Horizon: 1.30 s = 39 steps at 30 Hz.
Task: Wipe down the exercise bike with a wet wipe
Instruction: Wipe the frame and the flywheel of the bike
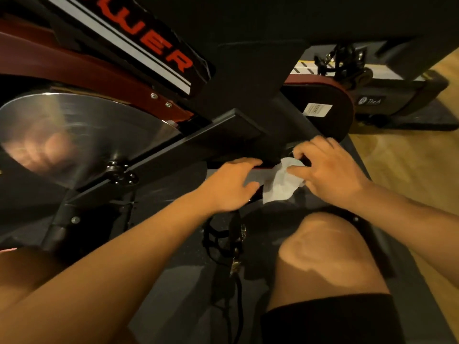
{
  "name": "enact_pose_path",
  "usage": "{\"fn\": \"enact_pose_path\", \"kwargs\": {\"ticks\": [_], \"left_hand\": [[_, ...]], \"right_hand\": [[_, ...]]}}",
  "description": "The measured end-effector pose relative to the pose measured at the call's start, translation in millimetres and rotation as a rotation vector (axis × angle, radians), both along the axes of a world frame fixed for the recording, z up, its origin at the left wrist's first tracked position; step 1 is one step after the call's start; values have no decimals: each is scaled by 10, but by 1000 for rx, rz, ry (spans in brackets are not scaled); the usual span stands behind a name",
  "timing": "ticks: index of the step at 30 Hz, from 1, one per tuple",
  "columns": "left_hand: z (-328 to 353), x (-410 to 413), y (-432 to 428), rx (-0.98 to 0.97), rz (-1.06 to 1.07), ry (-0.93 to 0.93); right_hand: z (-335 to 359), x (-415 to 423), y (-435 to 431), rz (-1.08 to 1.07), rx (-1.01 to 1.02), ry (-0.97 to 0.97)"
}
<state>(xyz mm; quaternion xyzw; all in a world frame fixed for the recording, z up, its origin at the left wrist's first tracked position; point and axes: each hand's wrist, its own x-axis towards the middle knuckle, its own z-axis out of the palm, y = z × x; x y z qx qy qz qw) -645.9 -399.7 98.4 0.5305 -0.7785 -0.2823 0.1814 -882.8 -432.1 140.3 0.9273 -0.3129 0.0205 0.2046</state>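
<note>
Fingers [301, 171] of right hand [332, 175] pinch wet wipe [280, 187]; left hand [229, 187] grips exercise bike [223, 132].

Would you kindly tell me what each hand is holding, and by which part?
The right hand pinches the wet wipe by its upper right edge; the left hand grips a dark bar low on the exercise bike, beside the wipe.

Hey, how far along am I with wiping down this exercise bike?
Done: nothing shows for certain; the flywheel gleams, but that proves little. In hand: your right hand holds the wipe against the crank arm, which your left hand grips. Left, probably: the pedal and its straps below.
</note>
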Motion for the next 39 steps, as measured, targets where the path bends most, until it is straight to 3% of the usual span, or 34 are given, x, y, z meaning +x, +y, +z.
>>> {"fn": "enact_pose_path", "kwargs": {"ticks": [4,6,8,12,15,17,21,25,27,29,36,37,39], "left_hand": [[-145,-316,124,-17,-128,65],[-176,-417,161,-20,-140,88],[-162,-543,125,-13,-83,113],[-138,-763,27,-37,169,160],[-136,-930,16,-113,306,198],[-116,-988,18,-167,385,185],[-151,-917,26,-219,344,192],[-198,-842,24,-257,317,229],[-248,-841,12,-260,283,236],[-290,-848,-12,-270,260,235],[-334,-896,65,-414,189,191],[-341,-901,72,-405,192,172],[-320,-918,28,-358,216,170]], "right_hand": [[-158,-100,188,-157,133,-164],[-182,-129,240,-337,245,-385],[-182,-108,253,-438,317,-551],[-190,-113,213,-709,430,-633],[-151,-33,292,-1035,507,-1062],[-187,142,367,-1055,476,-1314],[-266,421,359,-1072,758,-1271],[-170,252,139,-1004,1153,-1376],[-160,246,152,-956,1027,-1188],[-232,322,198,-920,721,-1007],[-414,339,476,-676,198,-756],[-376,299,475,-701,225,-786],[-244,252,368,-859,485,-880]]}}
